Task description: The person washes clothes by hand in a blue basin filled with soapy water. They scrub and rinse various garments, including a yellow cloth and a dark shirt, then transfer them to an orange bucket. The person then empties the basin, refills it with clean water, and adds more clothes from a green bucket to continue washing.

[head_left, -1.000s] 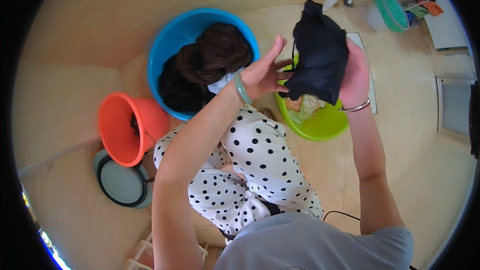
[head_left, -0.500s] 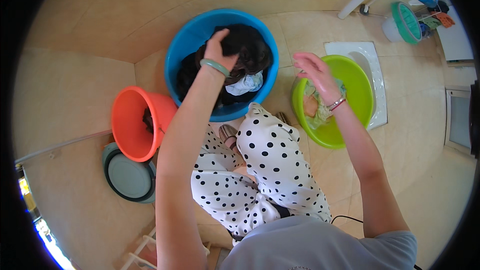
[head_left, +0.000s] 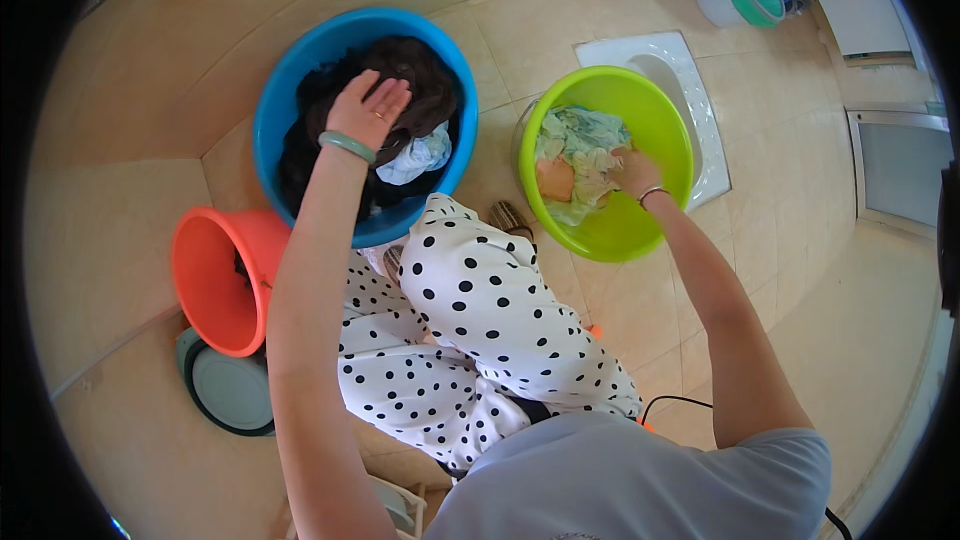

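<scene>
My left hand (head_left: 367,112) is open, fingers spread, just above the dark clothes (head_left: 420,75) heaped in the blue basin (head_left: 268,120). A light blue cloth (head_left: 415,155) lies among them beside that hand. Inside the lime green basin (head_left: 668,125), my right hand (head_left: 633,174) has its fingers closed at the edge of a pale yellowish cloth (head_left: 594,176); the fingertips are partly hidden. Around it lie a pale green cloth (head_left: 585,127) and a peach-coloured piece (head_left: 555,179).
An orange bucket (head_left: 205,280) with something dark inside tilts at the left, by a grey-green folding basin (head_left: 232,390). Behind the green basin is a white floor-level ceramic fixture (head_left: 708,165). A white bin (head_left: 722,5) with a green liner stands farther back. My knees are close to the blue basin.
My right hand has gone down from above the green basin to the pale cloth and closed there. My left hand stays over the dark clothes, now palm turned up more. The view has shifted right.
</scene>
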A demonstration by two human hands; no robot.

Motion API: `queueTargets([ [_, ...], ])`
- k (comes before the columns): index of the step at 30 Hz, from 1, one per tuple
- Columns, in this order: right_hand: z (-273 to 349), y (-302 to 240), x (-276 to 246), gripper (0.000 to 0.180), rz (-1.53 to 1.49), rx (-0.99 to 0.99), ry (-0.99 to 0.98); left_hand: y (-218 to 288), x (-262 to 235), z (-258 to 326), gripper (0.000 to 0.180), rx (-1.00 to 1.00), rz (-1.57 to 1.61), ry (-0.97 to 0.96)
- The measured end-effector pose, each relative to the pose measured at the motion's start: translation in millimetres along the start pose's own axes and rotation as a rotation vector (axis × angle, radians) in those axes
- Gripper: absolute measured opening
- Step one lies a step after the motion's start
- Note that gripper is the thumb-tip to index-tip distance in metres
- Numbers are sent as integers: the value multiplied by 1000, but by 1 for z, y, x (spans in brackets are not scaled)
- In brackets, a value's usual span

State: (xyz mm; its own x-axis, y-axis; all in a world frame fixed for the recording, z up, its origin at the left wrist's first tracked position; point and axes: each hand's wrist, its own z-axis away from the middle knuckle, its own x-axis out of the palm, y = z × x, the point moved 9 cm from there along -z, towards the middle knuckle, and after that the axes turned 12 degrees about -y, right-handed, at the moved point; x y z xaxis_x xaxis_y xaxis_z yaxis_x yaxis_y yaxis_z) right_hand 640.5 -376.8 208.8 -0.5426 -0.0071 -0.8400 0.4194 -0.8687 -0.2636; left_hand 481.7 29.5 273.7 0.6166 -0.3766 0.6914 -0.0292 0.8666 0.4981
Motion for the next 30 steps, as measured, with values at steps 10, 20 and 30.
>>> queueTargets([
  [10,0,13,8,19,-804,85,-40,-72,68,18,36,-264,-264,-194],
  [20,79,-157,-164,30,-1889,-587,-368,-131,139,46,58,-463,-678,-452],
  [30,54,-222,-139,34,-1015,-579,-245,-80,148,63,50,-349,-241,-687],
])
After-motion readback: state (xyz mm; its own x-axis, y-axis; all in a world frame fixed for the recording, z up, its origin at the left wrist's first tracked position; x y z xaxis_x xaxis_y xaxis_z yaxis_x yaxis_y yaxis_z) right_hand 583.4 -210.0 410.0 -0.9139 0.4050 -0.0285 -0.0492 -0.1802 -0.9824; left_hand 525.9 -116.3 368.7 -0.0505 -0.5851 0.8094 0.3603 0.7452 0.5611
